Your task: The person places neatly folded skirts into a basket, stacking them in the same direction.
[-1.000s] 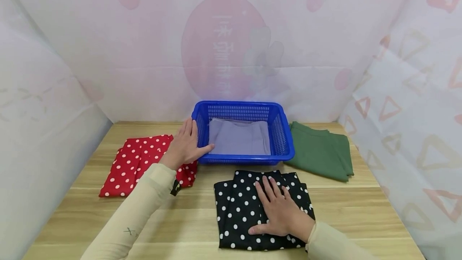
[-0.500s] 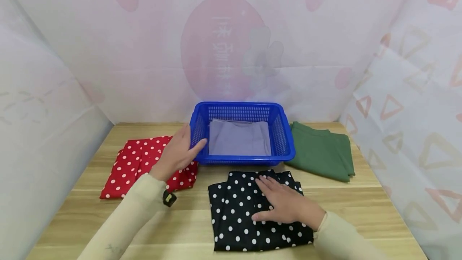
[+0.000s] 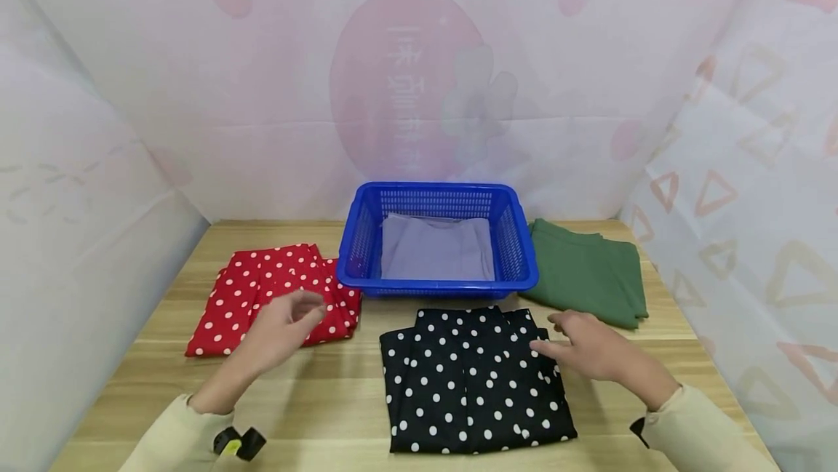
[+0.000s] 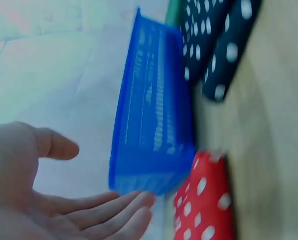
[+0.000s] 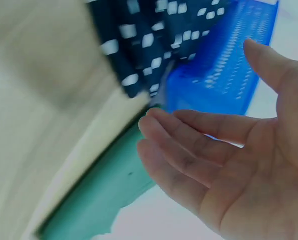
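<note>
A folded black garment with white dots [image 3: 474, 385] lies flat at the front middle of the table. My right hand [image 3: 589, 345] hovers at its right edge, fingers relaxed and thumb apart, holding nothing. In the right wrist view that hand's palm [image 5: 249, 185] shows bare. My left hand [image 3: 281, 334] is held over the near edge of a folded red garment with white dots [image 3: 262, 276], its fingers loosely bent. Nothing is in the left palm [image 4: 63, 210] in the left wrist view. Behind the black garment stands a blue plastic basket [image 3: 452, 287] holding a folded lilac garment [image 3: 435, 248].
A folded green garment [image 3: 585, 272] lies at the right, its left corner next to the basket. Printed white cloth walls [image 3: 262, 145] enclose the wooden table [image 3: 327, 414] at the back and both sides. The red garment's right part reaches the basket's left front corner.
My left hand has left the basket's left rim and come back toward me. My right hand has lifted off the black garment and moved right. The black garment has shifted slightly left.
</note>
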Motion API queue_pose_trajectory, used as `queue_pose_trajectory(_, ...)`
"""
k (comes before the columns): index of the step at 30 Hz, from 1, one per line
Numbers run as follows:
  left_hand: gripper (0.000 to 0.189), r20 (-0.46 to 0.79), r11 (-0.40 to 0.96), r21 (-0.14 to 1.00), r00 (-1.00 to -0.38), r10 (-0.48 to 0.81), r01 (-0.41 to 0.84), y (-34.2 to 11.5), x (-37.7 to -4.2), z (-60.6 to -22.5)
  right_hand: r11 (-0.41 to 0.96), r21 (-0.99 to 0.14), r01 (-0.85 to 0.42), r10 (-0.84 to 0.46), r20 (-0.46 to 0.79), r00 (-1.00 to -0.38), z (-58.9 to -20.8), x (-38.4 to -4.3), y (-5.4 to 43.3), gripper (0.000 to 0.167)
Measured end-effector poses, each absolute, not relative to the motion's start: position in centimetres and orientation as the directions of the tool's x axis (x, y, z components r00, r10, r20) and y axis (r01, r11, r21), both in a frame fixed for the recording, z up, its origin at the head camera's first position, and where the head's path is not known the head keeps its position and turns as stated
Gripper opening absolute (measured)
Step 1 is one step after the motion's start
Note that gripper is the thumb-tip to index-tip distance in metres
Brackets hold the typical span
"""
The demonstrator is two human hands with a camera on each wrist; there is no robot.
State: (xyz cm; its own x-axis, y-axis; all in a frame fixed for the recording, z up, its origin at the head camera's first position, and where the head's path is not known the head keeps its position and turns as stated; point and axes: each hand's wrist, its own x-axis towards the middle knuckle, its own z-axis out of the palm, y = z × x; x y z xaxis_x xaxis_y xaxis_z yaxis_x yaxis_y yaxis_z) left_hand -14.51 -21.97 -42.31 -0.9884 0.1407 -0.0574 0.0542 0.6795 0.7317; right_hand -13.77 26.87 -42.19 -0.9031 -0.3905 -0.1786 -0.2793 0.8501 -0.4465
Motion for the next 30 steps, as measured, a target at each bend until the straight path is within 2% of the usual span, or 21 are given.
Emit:
queue_pose_trajectory(2, 0.037, -0.145, 0.600, 0.800, -0.969, 0.200, 0.004, -21.5, -13.9, -42.7, 0.855, -0.450, -0.258, -0.374, -0.190, -0.908, -42.7, -13.7, 27.6, 0.055)
queue_pose_trajectory(5, 0.039, -0.251, 0.463, 0.882, -0.918, 0.307, -0.086, -20.7, -13.3, -43.7, 0.863, -0.466, -0.193, -0.323, -0.218, -0.921, -43.6, -13.3, 28.3, 0.042)
queue_pose_trajectory(10, 0.052, -0.350, 0.287, 0.929, -0.808, 0.474, -0.235, -19.6, -12.8, -45.2, 0.851, -0.522, -0.061, -0.239, -0.281, -0.930, -44.6, -13.1, 28.4, 0.043)
queue_pose_trajectory(14, 0.057, -0.398, 0.195, 0.917, -0.757, 0.518, -0.349, -18.6, -12.4, -45.9, 0.822, -0.567, 0.054, -0.173, -0.338, -0.925, -44.9, -13.1, 28.1, 0.053)
queue_pose_trajectory(18, 0.058, -0.442, 0.149, 0.891, -0.746, 0.498, -0.429, -17.7, -12.2, -46.2, 0.765, -0.623, 0.165, -0.114, -0.383, -0.917, -45.1, -13.1, 27.7, 0.058)
queue_pose_trajectory(23, 0.053, -0.451, 0.112, 0.884, -0.760, 0.469, -0.455, -16.6, -12.1, -47.0, 0.646, -0.711, 0.278, -0.081, -0.427, -0.901, -45.7, -13.1, 27.6, 0.055)
queue_pose_trajectory(26, 0.051, -0.443, 0.111, 0.889, -0.770, 0.459, -0.445, -15.9, -12.2, -47.5, 0.587, -0.749, 0.306, -0.112, -0.450, -0.886, -46.1, -13.0, 27.4, 0.043)
queue_pose_trajectory(30, 0.042, -0.418, 0.157, 0.907, -0.785, 0.457, -0.392, -14.8, -12.2, -47.9, 0.591, -0.767, 0.250, -0.165, -0.418, -0.893, -46.6, -12.9, 27.0, 0.032)
